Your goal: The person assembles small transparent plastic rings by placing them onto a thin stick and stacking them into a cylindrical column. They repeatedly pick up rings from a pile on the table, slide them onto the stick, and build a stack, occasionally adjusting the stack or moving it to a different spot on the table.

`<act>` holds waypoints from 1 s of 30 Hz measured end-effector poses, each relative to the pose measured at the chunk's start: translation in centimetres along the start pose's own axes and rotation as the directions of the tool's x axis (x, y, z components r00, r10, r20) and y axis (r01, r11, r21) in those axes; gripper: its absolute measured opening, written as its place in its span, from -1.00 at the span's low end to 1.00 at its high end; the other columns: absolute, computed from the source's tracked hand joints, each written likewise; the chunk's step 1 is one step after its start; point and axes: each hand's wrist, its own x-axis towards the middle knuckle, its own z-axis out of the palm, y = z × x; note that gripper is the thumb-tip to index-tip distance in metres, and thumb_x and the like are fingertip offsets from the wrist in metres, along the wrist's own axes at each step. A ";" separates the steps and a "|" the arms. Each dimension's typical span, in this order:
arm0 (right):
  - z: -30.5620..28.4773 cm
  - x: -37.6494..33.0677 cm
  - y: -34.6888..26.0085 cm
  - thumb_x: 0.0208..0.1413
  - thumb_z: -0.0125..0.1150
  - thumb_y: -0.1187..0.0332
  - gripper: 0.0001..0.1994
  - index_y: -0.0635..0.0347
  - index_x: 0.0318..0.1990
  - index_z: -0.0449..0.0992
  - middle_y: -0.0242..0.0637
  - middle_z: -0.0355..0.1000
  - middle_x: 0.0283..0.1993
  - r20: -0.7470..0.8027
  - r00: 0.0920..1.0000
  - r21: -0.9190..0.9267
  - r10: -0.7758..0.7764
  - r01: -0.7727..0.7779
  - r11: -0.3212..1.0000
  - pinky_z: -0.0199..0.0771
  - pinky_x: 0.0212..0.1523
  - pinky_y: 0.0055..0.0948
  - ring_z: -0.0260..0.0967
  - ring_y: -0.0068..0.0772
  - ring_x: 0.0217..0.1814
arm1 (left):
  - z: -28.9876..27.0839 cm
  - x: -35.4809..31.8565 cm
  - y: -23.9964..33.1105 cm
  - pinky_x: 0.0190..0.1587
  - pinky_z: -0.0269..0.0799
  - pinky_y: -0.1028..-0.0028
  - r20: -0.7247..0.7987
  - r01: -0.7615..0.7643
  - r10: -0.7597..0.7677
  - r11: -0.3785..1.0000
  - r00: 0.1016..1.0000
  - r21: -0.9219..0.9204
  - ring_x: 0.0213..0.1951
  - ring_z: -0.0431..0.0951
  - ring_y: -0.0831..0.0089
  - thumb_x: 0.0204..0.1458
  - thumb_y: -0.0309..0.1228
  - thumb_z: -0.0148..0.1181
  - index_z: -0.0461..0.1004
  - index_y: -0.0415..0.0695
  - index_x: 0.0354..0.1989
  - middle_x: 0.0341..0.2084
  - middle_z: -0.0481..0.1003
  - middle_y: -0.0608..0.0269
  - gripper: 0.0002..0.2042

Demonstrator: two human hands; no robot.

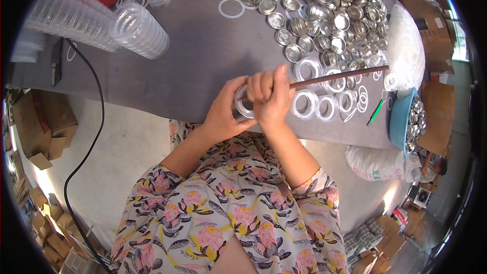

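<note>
Ring (239, 104) between left fingers (234, 86) and thumb (245, 124), brown rod (337, 75) inside curled right fingers (259, 87)

Pale floor (127, 147), grey-covered bench (177, 71), open cardboard box (56, 122) at left, brown cartons (439, 114) at right, bright light patches (389, 196) low down

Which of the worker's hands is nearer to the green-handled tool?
The right hand: it grips a brown rod, left of the green-handled tool. The left hand, holding a clear plastic ring, is farther left.
</note>
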 end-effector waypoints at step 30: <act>-4.8 -3.5 -6.2 -0.05 0.13 0.48 -0.92 0.25 -0.52 0.44 -0.22 0.36 -0.47 0.196 0.977 -0.545 -0.088 0.183 0.818 0.28 -0.46 -0.52 0.29 -0.40 -0.48 | -2.5 1.7 0.9 0.30 -0.11 0.21 0.271 -0.017 0.008 0.999 0.962 0.030 0.23 0.17 0.28 -0.35 -0.30 0.45 0.12 -0.17 0.20 0.15 0.23 0.11 -0.14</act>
